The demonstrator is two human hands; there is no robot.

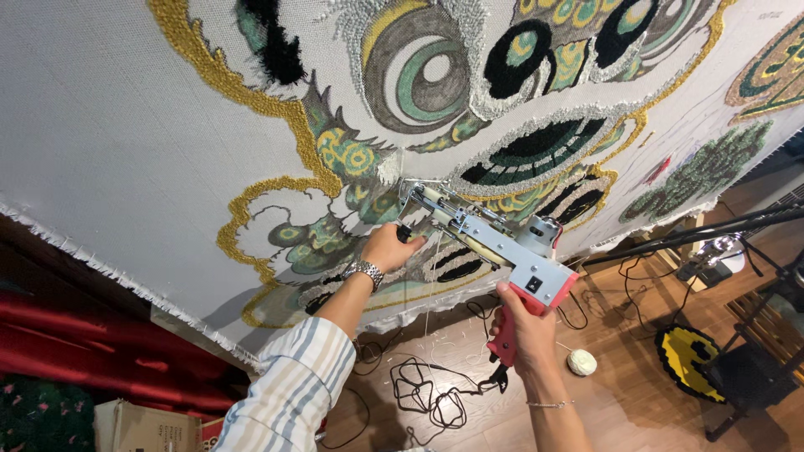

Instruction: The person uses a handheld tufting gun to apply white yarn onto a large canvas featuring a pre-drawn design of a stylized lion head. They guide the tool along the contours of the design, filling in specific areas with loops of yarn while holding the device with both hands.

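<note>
Tufting near the stretched white cloth's [109, 142] lower edge, the right hand [523, 331] grips the grey-and-red tufting gun's [494, 243] handle, the left hand [389, 247] closed on its front knob; steady pressure seems needed next.

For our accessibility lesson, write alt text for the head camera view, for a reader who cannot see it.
A person presses a tufting gun against a stretched white cloth tufted with gold, green and black patterns, the right hand on its red grip, the left hand on the front handle. Below, cables and a yarn ball lie on the wooden floor.
</note>
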